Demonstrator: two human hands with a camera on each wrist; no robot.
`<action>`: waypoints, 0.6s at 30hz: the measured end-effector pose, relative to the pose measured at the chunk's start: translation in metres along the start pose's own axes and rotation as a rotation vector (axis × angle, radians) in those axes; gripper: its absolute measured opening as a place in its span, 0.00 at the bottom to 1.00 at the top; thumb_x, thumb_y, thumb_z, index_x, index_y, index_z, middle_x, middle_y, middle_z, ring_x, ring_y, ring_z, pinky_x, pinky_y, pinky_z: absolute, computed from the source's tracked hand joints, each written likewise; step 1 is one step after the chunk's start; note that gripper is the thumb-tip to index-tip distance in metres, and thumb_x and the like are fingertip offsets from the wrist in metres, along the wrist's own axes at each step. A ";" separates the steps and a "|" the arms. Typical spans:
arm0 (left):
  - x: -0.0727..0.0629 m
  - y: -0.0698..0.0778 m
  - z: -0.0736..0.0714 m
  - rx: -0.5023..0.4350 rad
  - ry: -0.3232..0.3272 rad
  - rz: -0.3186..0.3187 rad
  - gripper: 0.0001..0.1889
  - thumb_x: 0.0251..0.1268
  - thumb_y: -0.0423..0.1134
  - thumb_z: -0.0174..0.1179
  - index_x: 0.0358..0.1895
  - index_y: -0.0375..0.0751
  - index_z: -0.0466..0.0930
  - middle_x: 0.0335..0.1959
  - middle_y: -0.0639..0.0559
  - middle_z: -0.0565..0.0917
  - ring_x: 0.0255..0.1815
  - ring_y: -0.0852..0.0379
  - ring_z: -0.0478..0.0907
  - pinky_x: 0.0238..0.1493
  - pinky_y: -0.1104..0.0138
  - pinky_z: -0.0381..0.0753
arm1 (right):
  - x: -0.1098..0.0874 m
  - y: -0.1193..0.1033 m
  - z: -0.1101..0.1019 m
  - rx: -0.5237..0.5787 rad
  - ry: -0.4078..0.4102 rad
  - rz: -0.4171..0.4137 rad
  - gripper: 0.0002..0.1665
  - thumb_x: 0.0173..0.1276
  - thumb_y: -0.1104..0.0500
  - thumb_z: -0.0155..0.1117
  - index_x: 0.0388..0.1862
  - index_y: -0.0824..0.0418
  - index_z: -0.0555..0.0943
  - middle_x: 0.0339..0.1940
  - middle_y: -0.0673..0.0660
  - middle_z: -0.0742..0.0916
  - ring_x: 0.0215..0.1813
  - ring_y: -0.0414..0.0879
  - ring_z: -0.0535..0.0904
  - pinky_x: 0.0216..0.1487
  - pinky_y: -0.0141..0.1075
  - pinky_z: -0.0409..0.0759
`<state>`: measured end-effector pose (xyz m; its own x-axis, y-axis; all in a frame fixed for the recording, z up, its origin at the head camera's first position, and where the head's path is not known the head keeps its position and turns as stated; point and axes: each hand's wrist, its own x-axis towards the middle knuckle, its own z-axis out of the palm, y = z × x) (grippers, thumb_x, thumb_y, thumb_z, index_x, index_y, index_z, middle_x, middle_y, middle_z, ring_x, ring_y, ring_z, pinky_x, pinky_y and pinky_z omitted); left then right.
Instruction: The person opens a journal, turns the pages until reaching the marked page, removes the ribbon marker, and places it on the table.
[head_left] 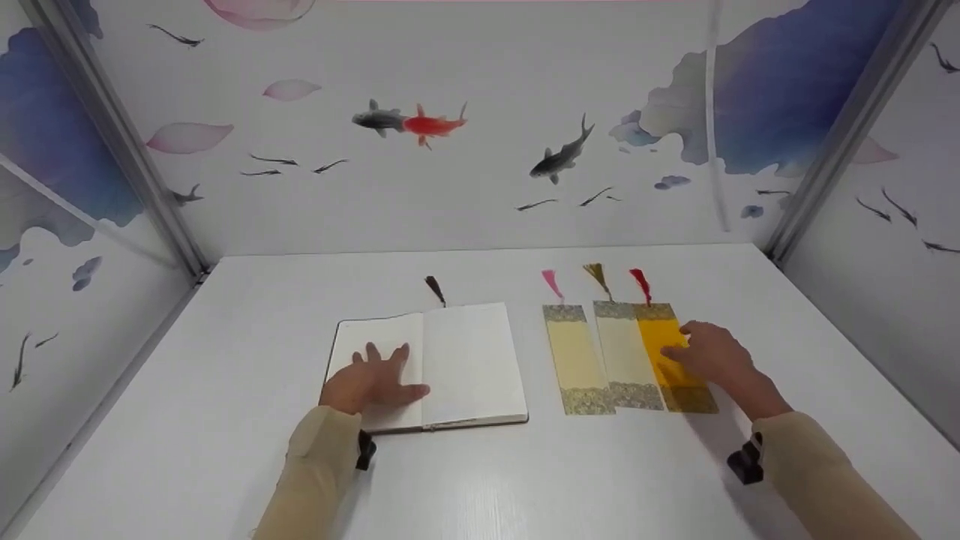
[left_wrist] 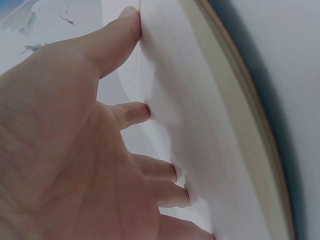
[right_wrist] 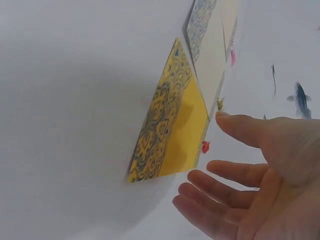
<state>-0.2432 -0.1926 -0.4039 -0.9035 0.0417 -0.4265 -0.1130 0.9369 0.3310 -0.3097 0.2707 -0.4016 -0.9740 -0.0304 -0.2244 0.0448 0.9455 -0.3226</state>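
An open notebook (head_left: 472, 360) with blank pages lies on the table, a dark tassel (head_left: 434, 289) sticking out past its top edge. My left hand (head_left: 375, 381) rests on the left page with fingers spread, fingertips touching the paper in the left wrist view. To the right lie a cream bookmark with a pink tassel (head_left: 574, 360), a pale bookmark with an olive tassel (head_left: 627, 352) and a yellow bookmark with a red tassel (head_left: 660, 352). The yellow one overlaps the pale one's edge. Over the yellow bookmark's right side is my right hand (head_left: 712, 351), thumb and fingers apart, nothing between them.
The white table (head_left: 480, 487) is enclosed by a back wall (head_left: 480, 202) and side walls printed with fish, petals and blue washes. Metal posts (head_left: 855, 131) stand at the back corners.
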 end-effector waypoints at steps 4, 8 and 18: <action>0.000 -0.001 0.001 0.003 0.001 -0.003 0.45 0.71 0.62 0.53 0.82 0.50 0.44 0.80 0.25 0.37 0.81 0.24 0.36 0.71 0.29 0.54 | -0.004 -0.014 0.003 0.090 0.061 -0.121 0.44 0.75 0.46 0.59 0.73 0.78 0.60 0.70 0.81 0.67 0.64 0.72 0.69 0.70 0.64 0.67; 0.002 -0.001 0.002 0.000 -0.001 -0.002 0.45 0.71 0.63 0.53 0.82 0.50 0.43 0.80 0.25 0.36 0.81 0.24 0.35 0.71 0.28 0.52 | -0.011 -0.030 0.006 0.143 0.120 -0.229 0.42 0.75 0.48 0.60 0.75 0.74 0.61 0.71 0.80 0.67 0.66 0.74 0.68 0.69 0.66 0.66; 0.000 -0.002 0.004 0.009 0.032 0.015 0.44 0.71 0.63 0.53 0.82 0.50 0.45 0.80 0.24 0.38 0.80 0.23 0.38 0.69 0.28 0.56 | -0.029 -0.065 0.015 0.088 0.167 -0.388 0.42 0.73 0.49 0.63 0.77 0.68 0.61 0.76 0.74 0.67 0.73 0.73 0.64 0.67 0.71 0.65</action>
<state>-0.2416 -0.1929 -0.4082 -0.9181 0.0445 -0.3939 -0.0957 0.9394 0.3292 -0.2806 0.2049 -0.3881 -0.9446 -0.3188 0.0783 -0.3203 0.8428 -0.4325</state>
